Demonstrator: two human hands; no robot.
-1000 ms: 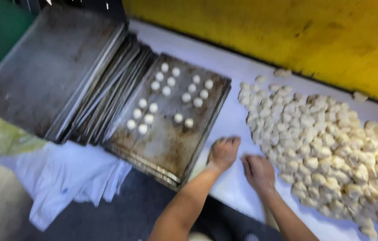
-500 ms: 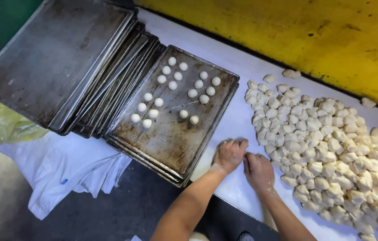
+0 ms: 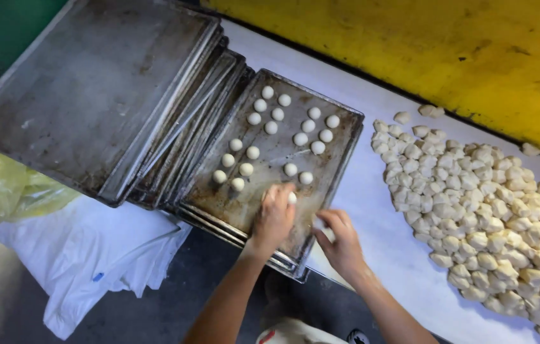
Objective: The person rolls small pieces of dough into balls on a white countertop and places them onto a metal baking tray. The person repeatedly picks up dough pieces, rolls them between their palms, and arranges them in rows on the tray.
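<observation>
Left hand (image 3: 274,215) low over the near part of the baking tray (image 3: 340,137), fingers curled around a small dough ball (image 3: 291,198), pressing it onto the metal just below the rows of dough balls (image 3: 276,127). Right hand (image 3: 341,241) at the tray's lower right edge, fingers bent around a barely visible pale piece, grip hard to judge. Bare metal left along the tray's near rim. Stacked trays (image 3: 91,95) crowding the upper left. Dough pile (image 3: 493,210) at right, white table (image 3: 372,197) strip between.
</observation>
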